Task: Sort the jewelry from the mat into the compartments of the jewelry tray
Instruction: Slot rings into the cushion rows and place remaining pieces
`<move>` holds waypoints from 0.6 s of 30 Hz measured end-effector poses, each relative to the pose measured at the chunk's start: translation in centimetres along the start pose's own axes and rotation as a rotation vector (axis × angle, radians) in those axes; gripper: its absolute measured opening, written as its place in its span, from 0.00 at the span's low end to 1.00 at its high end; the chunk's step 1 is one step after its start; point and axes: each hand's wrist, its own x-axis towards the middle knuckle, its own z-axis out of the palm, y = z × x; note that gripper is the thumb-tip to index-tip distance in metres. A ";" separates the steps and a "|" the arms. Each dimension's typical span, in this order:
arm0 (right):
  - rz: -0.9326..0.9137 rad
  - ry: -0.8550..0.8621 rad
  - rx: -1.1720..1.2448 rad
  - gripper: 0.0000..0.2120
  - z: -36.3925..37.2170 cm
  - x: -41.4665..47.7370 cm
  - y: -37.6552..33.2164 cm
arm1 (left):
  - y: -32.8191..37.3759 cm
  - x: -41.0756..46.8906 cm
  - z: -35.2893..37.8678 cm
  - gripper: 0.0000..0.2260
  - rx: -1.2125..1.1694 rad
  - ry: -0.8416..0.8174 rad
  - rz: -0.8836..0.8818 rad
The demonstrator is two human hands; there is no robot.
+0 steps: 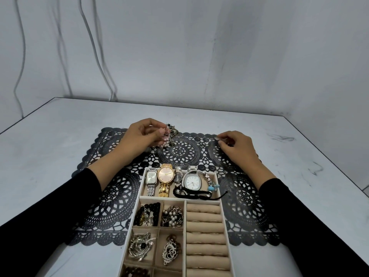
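While left hand [143,134] grips pink bead jewelry [164,139] at mat [111,188] 11 o'clock, right hand [236,145] pinches small silver piece [218,138] at 1 o'clock; jewelry tray [185,226] at 6 o'clock, compartments partly filled.

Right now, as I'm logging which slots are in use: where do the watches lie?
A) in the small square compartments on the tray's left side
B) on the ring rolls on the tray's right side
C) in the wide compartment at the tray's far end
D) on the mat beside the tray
C: the gold watch and the rectangular silver watch beside it lie in the wide compartment at the far end of the tray.
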 end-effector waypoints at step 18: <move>0.013 -0.397 0.655 0.13 3.4 0.7 -7.8 | 0.6 0.9 3.0 0.04 -0.257 0.043 0.073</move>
